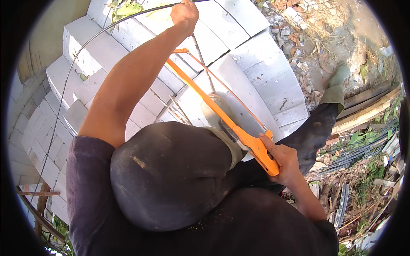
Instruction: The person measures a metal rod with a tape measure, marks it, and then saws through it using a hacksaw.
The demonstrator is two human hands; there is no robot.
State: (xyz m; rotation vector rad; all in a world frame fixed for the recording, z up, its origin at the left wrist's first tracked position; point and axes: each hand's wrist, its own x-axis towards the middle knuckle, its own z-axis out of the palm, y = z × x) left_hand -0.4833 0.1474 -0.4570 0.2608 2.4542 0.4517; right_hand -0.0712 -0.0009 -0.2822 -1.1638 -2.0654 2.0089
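Observation:
My left hand, with the arm stretched far forward, is closed around a long black cable that bows down to the left. A thin dark stick runs down from just below that hand; whether the hand touches it, I cannot tell. In my right hand is the handle end of an orange hacksaw, held over my bent legs. The saw's frame slants up to the left, its thin reddish blade on the right side. The far end of the saw sits below my left wrist, apart from the cable.
White blocks are stacked beneath me, with uneven steps on the left. Several twigs and green leaves lie on them. Rubble covers the ground at right, beside wooden planks and a bundle of thin dark rods.

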